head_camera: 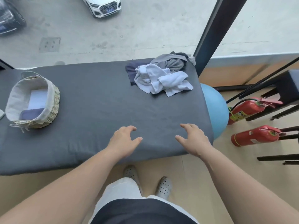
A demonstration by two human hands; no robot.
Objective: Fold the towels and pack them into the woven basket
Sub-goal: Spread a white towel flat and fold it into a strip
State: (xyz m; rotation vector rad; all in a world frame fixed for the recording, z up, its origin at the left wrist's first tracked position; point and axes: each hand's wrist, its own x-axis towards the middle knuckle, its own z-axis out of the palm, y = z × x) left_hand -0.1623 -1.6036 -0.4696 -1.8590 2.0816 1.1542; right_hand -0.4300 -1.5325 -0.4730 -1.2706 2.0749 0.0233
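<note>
Head view: woven basket (54,105) runs near-to-far; towels (162,79) heaped right.
Left hand (124,140) and right hand (194,139) spread loosely, holding nothing.

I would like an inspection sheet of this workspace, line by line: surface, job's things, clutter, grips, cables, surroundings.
Surface: dark grey padded table, cover lightly creased.
Job's things: woven basket at the left, holding a folded white towel and a folded dark towel; pile of unfolded towels, white, grey and navy, at the far right corner.
Clutter: pale object cut off at the left edge, beside the basket; cannot tell what.
Grips: left hand and right hand over the near edge, fingers spread, holding nothing.
Cables: nothing seen.
Surroundings: blue ball and two red fire extinguishers on the floor at the right; black window frame, white car outside.
</note>
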